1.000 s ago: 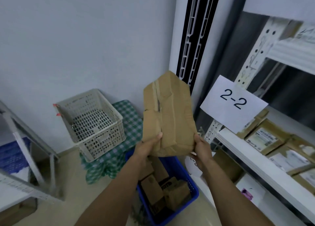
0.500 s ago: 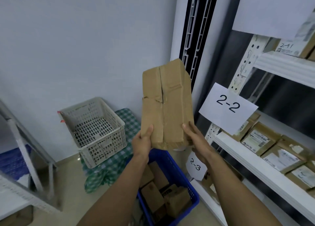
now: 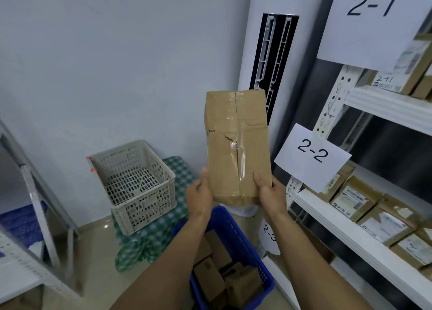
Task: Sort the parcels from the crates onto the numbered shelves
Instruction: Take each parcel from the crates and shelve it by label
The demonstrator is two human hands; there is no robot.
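Holds one brown taped parcel (image 3: 237, 146) upright in front of the chest, above the blue crate (image 3: 245, 244) and just left of the 2-2 label (image 3: 312, 154). Grips it at its lower end from both sides: left hand (image 3: 198, 195) with thumb on the front and fingers hidden behind, right hand (image 3: 271, 195) likewise wrapped round the lower right corner. Shows only the taped, cracked side toward the camera, with no address slip in view, so cannot tell which shelf to aim for; probably needs a turn to find the number. Seems partway through the sorting: several labelled parcels (image 3: 350, 202) already lined up on the 2-2 shelf (image 3: 350, 237), at least one more on the upper shelf (image 3: 385, 106) under the 2-1 label (image 3: 371, 17), and only slotted bottom showing in the white crate (image 3: 145, 207) on the checked cloth (image 3: 180, 169). Plenty left to do, though: a heap of small cardboard boxes (image 3: 210, 279) in the blue crate, plus the one in hand. Cannot judge the level by the 2-3 label (image 3: 268, 236), mostly hidden behind the right forearm. Next, in all likelihood: read the slip, then slide the parcel onto the matching shelf without knocking the row already there.
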